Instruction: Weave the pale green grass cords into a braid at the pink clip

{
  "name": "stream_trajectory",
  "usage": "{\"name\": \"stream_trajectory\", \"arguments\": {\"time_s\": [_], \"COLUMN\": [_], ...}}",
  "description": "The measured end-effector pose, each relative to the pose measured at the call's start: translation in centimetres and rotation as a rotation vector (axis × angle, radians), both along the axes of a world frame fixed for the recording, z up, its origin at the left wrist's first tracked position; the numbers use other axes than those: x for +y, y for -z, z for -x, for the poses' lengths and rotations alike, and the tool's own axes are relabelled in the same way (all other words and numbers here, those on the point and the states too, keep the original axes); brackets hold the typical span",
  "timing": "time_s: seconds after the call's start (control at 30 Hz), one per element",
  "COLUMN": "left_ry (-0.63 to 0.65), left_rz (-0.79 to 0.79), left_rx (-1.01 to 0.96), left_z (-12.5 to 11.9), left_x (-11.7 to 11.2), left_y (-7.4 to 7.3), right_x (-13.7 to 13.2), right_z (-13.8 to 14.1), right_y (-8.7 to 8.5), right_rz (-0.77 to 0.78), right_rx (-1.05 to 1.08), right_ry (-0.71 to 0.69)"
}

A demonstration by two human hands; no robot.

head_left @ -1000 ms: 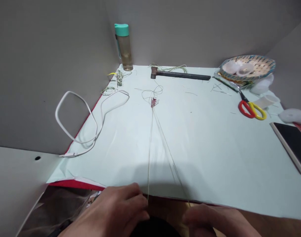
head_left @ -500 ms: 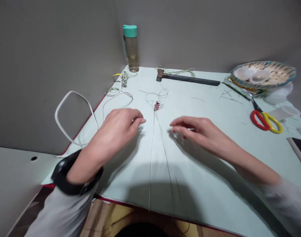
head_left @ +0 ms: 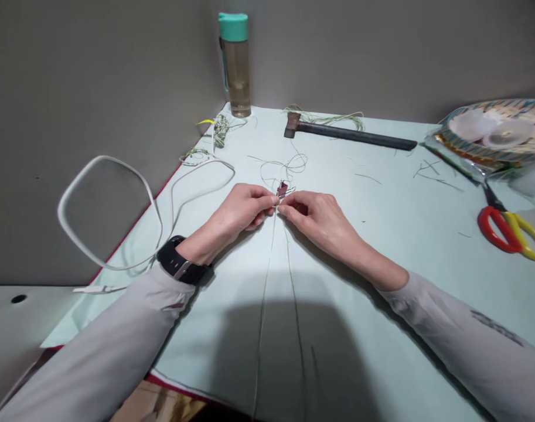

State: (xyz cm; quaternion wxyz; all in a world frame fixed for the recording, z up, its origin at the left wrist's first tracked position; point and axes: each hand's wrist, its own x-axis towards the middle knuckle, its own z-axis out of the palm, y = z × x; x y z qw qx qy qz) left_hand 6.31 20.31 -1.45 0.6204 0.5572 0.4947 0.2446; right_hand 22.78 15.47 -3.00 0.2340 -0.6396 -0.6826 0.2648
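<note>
A dark red binder clip (head_left: 282,189) sits mid-table, with thin cords (head_left: 267,281) running from it toward the front edge. Just in front of the clip, my left hand (head_left: 254,206) pinches the cord between thumb and forefinger. From the other side, my right hand (head_left: 313,214) has its thumb and fingertips closed on the cord at the same spot. The fingertips of both hands nearly meet there and cover the cord between them. Loose loops of thin cord (head_left: 293,166) lie behind the clip.
A hammer (head_left: 350,133) lies at the back near a green-lidded bottle (head_left: 238,70). To the left curls a white cable (head_left: 150,193). Scissors (head_left: 508,231) and a woven basket (head_left: 464,146) are on the right. Cord bundles (head_left: 221,130) rest back left.
Both hands have come inward from either side and closed on the cord by the clip. The view has shifted slightly.
</note>
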Motion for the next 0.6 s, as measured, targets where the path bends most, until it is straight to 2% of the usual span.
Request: {"name": "stream_trajectory", "arguments": {"time_s": [0.17, 0.6], "left_ry": [-0.057, -0.067], "left_rz": [-0.006, 0.012], "left_rx": [-0.014, -0.022], "left_z": [-0.26, -0.28], "left_x": [0.12, 0.42], "left_y": [0.59, 0.81], "right_x": [-0.04, -0.14], "right_z": [0.67, 0.92], "right_y": [0.48, 1.15], "right_rz": [0.019, -0.011], "right_rx": [0.002, 0.021], "right_ry": [0.061, 0.090]}}
